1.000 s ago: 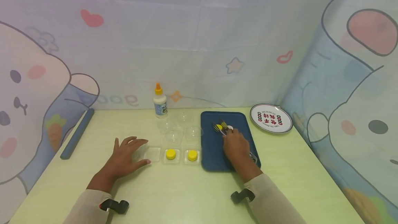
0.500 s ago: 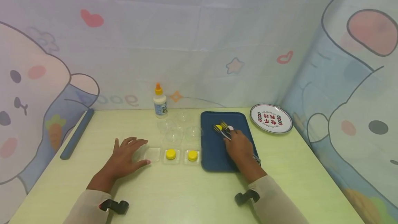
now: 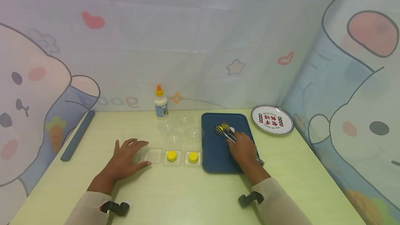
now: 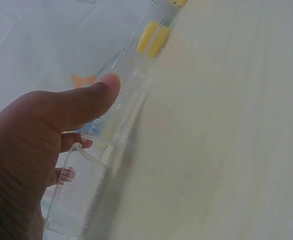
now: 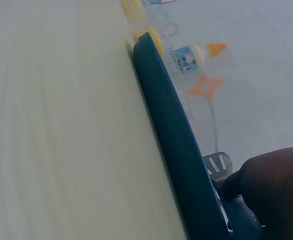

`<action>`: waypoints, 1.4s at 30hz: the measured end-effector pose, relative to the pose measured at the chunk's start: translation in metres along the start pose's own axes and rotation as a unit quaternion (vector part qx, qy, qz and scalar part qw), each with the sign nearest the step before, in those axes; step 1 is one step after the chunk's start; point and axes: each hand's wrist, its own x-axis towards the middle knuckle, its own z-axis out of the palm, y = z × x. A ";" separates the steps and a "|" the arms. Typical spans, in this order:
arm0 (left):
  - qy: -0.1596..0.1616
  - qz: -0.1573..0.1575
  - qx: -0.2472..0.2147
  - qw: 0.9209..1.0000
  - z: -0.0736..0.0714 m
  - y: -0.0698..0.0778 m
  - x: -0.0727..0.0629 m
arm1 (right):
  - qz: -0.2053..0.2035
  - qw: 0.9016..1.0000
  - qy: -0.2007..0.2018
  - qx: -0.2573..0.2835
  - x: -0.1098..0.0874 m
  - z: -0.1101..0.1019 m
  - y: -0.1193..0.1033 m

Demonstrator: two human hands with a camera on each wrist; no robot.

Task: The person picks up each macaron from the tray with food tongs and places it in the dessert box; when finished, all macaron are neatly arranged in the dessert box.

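Note:
My right hand holds metal tongs over the dark blue tray. Their slotted ends lie on either side of a yellow macaron, and a white one sits just beside it. In the right wrist view one slotted end shows past the tray's edge. My left hand is spread at the left end of a row of clear plastic boxes, thumb and fingers apart around the near ones. Further along the row, two boxes each bear a yellow macaron.
Several clear domed lids stand behind the row. A glue bottle with an orange tip is at the back. Right of the tray lies a printed white plate. A grey-blue bar runs along the left table edge.
My right hand has shifted slightly right and toward me along the tongs, showing more of their arms. The tongs' ends have stayed about the yellow macaron. My left hand has kept its place.

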 end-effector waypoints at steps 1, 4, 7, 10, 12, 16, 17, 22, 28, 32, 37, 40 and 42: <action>0.000 -0.001 -0.001 1.000 0.000 0.000 0.000 | 0.000 1.000 -0.001 0.001 0.000 0.000 0.000; 0.000 -0.002 -0.003 1.000 -0.001 0.001 -0.001 | -0.002 1.000 -0.003 0.004 -0.001 0.000 0.000; 0.001 -0.003 -0.002 1.000 -0.001 0.002 -0.002 | -0.006 1.000 -0.002 0.005 -0.001 0.000 0.001; 0.002 -0.003 -0.001 1.000 -0.001 0.003 -0.002 | -0.007 1.000 0.004 0.012 -0.001 0.000 0.002; 0.003 -0.002 -0.001 1.000 -0.001 0.003 -0.002 | -0.007 1.000 0.009 0.021 0.000 0.001 0.003; 0.004 -0.001 -0.004 1.000 -0.002 0.004 -0.002 | -0.005 0.997 0.030 0.070 -0.001 0.003 0.005; 0.005 0.000 -0.004 1.000 -0.002 0.004 -0.001 | -0.006 0.996 0.037 0.087 -0.001 0.004 0.006; 0.009 0.001 -0.006 1.000 -0.002 0.003 -0.002 | -0.022 0.981 0.082 0.174 -0.001 0.006 0.007; 0.010 0.004 -0.006 1.000 -0.001 0.003 -0.002 | -0.042 0.965 0.106 0.236 -0.002 0.005 0.005; 0.012 0.008 -0.003 1.000 0.000 0.001 -0.002 | -0.030 0.957 0.098 0.270 -0.002 0.002 0.003; 0.022 0.024 0.009 0.999 0.002 -0.001 -0.001 | -0.031 0.949 0.099 0.297 -0.005 -0.001 -0.005; 0.027 0.031 0.014 0.999 0.004 -0.002 0.000 | -0.048 0.945 0.106 0.304 -0.007 -0.002 -0.012; 0.029 0.034 0.012 0.999 0.004 -0.002 0.000 | -0.056 0.945 0.107 0.304 -0.009 -0.002 -0.017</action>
